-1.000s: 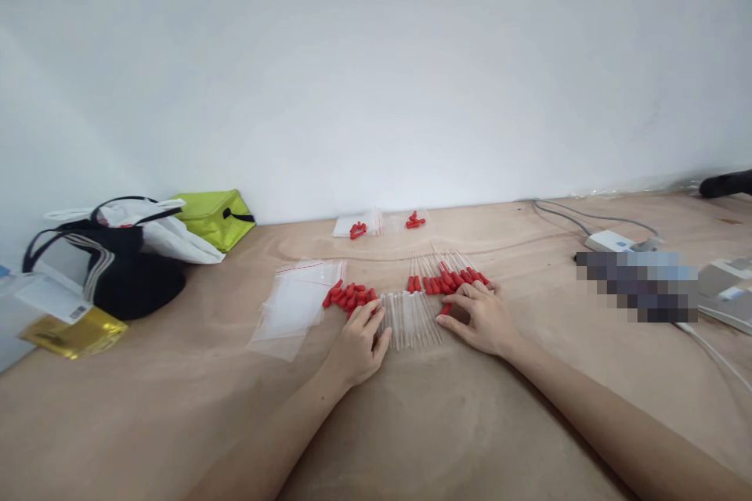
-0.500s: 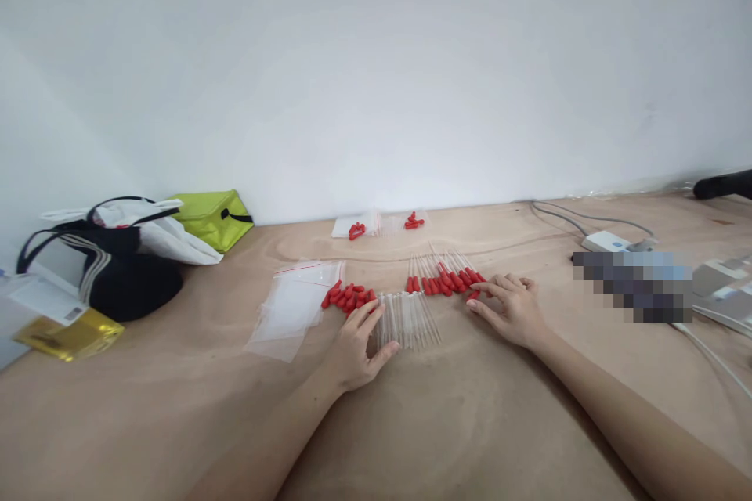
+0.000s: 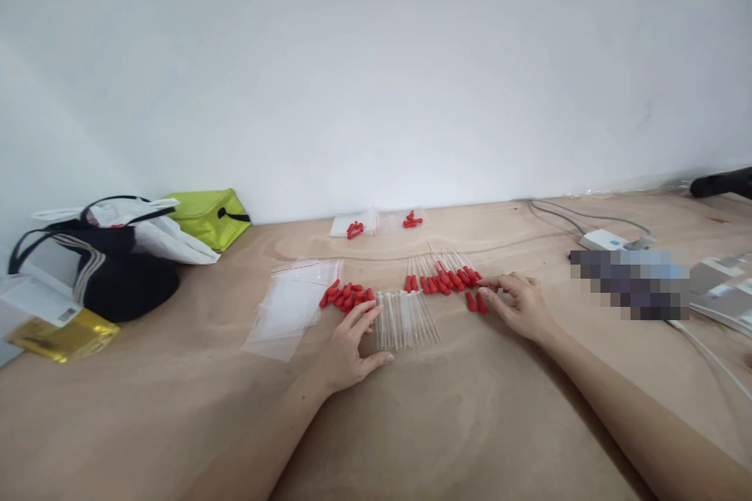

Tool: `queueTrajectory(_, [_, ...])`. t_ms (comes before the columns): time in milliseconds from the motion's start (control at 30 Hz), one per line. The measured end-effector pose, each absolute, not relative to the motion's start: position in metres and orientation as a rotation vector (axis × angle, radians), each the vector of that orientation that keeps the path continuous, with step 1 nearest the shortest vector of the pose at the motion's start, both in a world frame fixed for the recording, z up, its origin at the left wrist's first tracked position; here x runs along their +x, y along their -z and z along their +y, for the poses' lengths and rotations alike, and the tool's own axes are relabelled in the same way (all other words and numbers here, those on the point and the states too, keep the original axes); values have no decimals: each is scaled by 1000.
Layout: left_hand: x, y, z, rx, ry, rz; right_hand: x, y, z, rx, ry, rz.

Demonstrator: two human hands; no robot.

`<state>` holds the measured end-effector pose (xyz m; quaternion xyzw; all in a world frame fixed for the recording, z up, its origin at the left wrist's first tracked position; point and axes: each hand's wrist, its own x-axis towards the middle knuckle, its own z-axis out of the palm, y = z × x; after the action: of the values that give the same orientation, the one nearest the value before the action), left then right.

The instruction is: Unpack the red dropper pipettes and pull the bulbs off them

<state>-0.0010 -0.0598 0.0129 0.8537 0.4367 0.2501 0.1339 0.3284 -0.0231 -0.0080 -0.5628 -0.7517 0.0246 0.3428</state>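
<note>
My left hand (image 3: pixel 351 351) rests on the table with its fingers apart. Its fingertips are beside a heap of loose red rubber bulbs (image 3: pixel 344 296) and the left end of a row of clear thin glass pipettes (image 3: pixel 405 321). Behind that row lies a group of droppers (image 3: pixel 443 278), red bulbs fitted on thin clear tubes that point to the wall. My right hand (image 3: pixel 520 307) is at the right end of this group, thumb and fingers apart. Two red bulbs (image 3: pixel 476 303) lie side by side near its thumb, the right one touching or almost touching it.
Clear zip bags (image 3: pixel 287 313) lie left of the loose bulbs. By the wall are two small bags with red bulbs (image 3: pixel 356 230). A black cap (image 3: pixel 135 286) and a lime-green bag (image 3: pixel 211 219) are at left; a white power strip (image 3: pixel 605 240) with cables is at right.
My right hand has drawn slightly away from the droppers, and two red bulbs now show by its thumb. My left thumb has moved a little off the glass pipettes. The view has shifted slightly.
</note>
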Motion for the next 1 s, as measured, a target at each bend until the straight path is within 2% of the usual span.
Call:
queueTrajectory(300, [-1,-8,-56,2489,-806,1299,274,-1,-11,-1551,302,-1788])
queueTrajectory(433, [-1,-9,-56,2577,-800,1320,261,2,-2,-1625,369,-1753])
queueTrajectory(733, [-1,-6,-52,2726,-938,1289,260,1,-5,-1585,310,-1668])
queueTrajectory(1000, [8,-5,-48,2870,-1096,1351,256,7,-44,-1194,-93,-1876])
